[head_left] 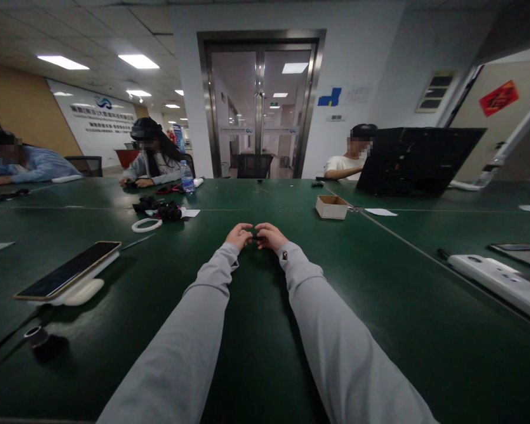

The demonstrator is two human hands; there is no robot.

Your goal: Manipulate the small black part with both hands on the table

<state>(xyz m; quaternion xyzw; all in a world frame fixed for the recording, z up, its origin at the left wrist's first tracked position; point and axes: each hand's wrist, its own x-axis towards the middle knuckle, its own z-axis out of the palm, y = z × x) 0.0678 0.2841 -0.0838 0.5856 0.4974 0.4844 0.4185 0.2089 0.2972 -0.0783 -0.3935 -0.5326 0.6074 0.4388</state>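
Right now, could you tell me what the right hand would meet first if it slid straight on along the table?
The right hand points across the green table toward the glass doors. Bare tabletop lies ahead, so the way looks free, though depth is unclear.

no lettering could be read for certain. the white wall sign [98, 121] at the far left carried a blue logo and rows of characters too small to make out. the red paper [499, 98] on the right-hand door bore a dark character, blurred. the water bottle [186, 176] had a blue label, its print illegible.
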